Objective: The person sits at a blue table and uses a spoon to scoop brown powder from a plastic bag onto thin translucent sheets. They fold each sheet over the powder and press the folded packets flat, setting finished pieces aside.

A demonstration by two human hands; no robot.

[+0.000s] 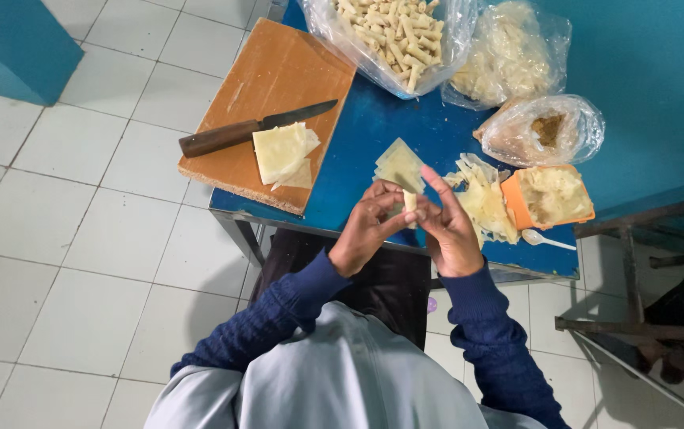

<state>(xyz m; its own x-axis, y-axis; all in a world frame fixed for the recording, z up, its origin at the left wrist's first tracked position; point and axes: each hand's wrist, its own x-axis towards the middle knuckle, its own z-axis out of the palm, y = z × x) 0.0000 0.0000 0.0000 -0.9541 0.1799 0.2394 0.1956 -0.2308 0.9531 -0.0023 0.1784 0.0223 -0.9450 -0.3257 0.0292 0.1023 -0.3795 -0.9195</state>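
Hands meet over the near edge of a blue table [374, 131], seen from above the seated person's head. The left hand [366, 230] and right hand [449, 230] are pressed close together, fingers pinching a small pale rolled wrapper [410, 202] between them; a square sheet of the same dough [400, 165] stands up just behind it, at twelve o'clock from the hands. How far the roll is closed cannot be made out, since the fingers cover most of it.

At ten o'clock, a brown cutting board [278, 71] overhangs the table's left edge, carrying a wooden-handled knife [251, 129] and a stack of square wrappers [282, 152]. At two o'clock lies a loose pile of wrapper pieces [485, 202], touching an orange tub [552, 196] of pale filling, with a white plastic spoon [547, 239] just beside it.

Along the far edge sit three clear plastic bags: one of finished pale rolls [394, 32], cut off by the top of the frame; one of crumpled pale pieces [509, 56]; one holding something brown [544, 131], hard to identify through the glare. Dark metal framing at three o'clock is partly cut off
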